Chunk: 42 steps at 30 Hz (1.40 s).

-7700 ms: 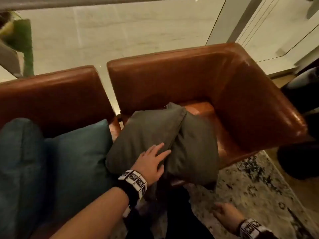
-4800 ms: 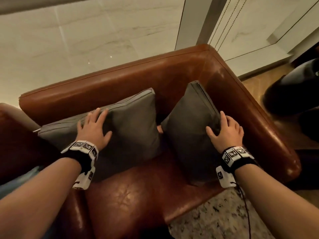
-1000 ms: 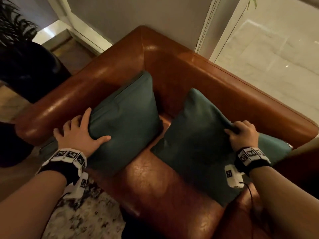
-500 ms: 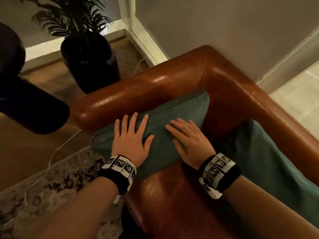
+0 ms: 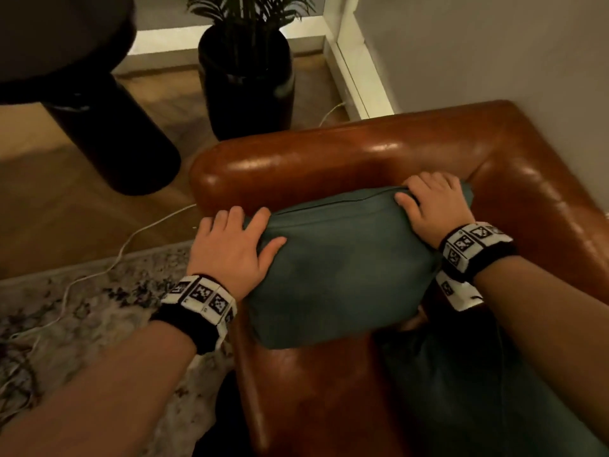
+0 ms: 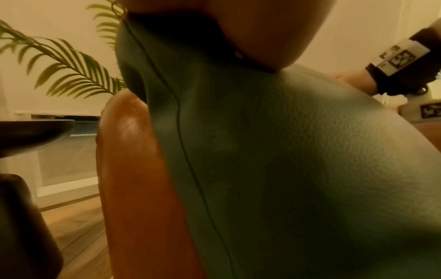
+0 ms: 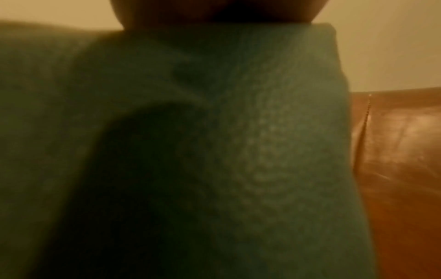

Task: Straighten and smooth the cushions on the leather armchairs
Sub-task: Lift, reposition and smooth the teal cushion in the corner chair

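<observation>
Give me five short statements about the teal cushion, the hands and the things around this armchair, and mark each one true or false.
1. Both hands grip the teal cushion, the left hand at one upper corner and the right hand at the other. True.
2. The cushion lies on the rug. False: it stands on the seat of the brown leather armchair, against the armrest.
3. A potted plant stands on the floor beyond the armrest. True.
4. The cushion in the hands is grey. False: it is teal.
5. A white cable runs across the floor and the rug beside the armchair. True.
</observation>
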{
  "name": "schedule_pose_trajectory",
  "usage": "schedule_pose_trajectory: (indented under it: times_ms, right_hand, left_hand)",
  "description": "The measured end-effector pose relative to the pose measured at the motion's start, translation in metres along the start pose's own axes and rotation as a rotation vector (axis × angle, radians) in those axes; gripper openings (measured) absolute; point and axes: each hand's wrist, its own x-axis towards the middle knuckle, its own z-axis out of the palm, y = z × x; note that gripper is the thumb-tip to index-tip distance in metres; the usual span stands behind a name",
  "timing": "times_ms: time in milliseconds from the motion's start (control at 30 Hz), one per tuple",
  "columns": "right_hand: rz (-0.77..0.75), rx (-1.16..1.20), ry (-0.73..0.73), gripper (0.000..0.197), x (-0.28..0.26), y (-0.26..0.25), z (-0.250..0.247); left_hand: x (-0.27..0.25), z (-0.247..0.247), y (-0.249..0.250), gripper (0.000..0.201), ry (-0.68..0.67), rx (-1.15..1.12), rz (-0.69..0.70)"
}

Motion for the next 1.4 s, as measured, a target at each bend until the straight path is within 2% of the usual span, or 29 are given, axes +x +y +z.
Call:
schedule_pose_trajectory:
  times_ms: [67, 167, 300, 500, 567, 667, 700, 767, 833, 900, 933, 1033, 1100, 1167, 1267, 1300, 1400]
  right_hand:
    - [-0.056, 0.028, 0.046, 0.048, 0.006, -0.001, 0.002]
    - [-0.082, 0.056, 0.011, 0.046, 0.019, 0.000, 0.003]
    - [-0.070, 0.075, -0.017, 0.050, 0.021, -0.006, 0.004]
    - [-0.054, 0.133, 0.040, 0.044, -0.001, -0.001, -0.007]
    - [-0.068, 0.143, -0.006, 0.045, 0.008, -0.007, -0.001]
    - [-0.056, 0.100, -0.022, 0.041, 0.018, -0.028, 0.003]
    - [-0.056, 0.114, 0.027, 0.041, 0.014, -0.042, 0.002]
    - [-0.124, 0.187, 0.116, 0.043, -0.014, -0.082, 0.005]
    - [-0.295, 0.135, 0.004, 0.052, -0.056, -0.121, 0.022]
    - [-0.403, 0.015, -0.111, 0.062, -0.072, -0.118, 0.040]
    - [-0.397, -0.013, -0.114, 0.065, -0.064, -0.100, 0.045]
    - [-0.130, -0.047, -0.090, 0.068, -0.031, -0.042, 0.047]
    - [-0.008, -0.051, -0.109, 0.068, -0.021, -0.015, 0.047]
    - [0.030, -0.058, -0.087, 0.067, -0.018, -0.013, 0.048]
    - [0.096, 0.014, 0.046, 0.065, -0.032, -0.047, 0.040]
    - [0.020, 0.065, 0.085, 0.065, -0.049, -0.069, 0.042]
    - [-0.486, 0.048, -0.008, 0.064, -0.117, -0.145, 0.074]
  left_hand:
    - [-0.001, 0.002, -0.007, 0.056, 0.009, -0.014, -0.006]
    - [0.003, 0.007, -0.011, 0.053, 0.010, -0.039, -0.051]
    - [0.006, 0.004, 0.017, 0.040, 0.046, -0.098, -0.152]
    - [-0.009, -0.013, 0.019, 0.023, 0.122, -0.112, -0.114]
    - [-0.007, -0.009, 0.010, 0.025, 0.087, -0.101, -0.145]
    - [-0.003, 0.001, 0.004, 0.039, 0.057, -0.116, -0.286]
    - [-0.003, 0.002, 0.011, 0.044, 0.079, -0.141, -0.282]
    - [-0.009, 0.006, 0.039, 0.051, 0.092, -0.175, -0.140]
    - [-0.014, 0.018, 0.059, 0.054, 0.050, -0.170, 0.004]
    - [-0.011, 0.033, 0.055, 0.056, 0.009, -0.154, 0.012]
    - [-0.007, 0.039, 0.047, 0.056, 0.007, -0.144, -0.003]
    - [0.001, 0.043, 0.029, 0.058, 0.029, -0.135, -0.024]
    - [-0.001, 0.040, 0.022, 0.058, 0.046, -0.137, -0.060]
    - [-0.006, 0.040, 0.015, 0.059, 0.056, -0.124, -0.142]
    - [-0.010, 0.043, 0.013, 0.060, 0.012, -0.112, -0.202]
    - [-0.009, 0.044, 0.014, 0.060, 0.000, -0.108, -0.205]
    - [-0.005, 0.045, 0.018, 0.059, -0.003, -0.106, -0.217]
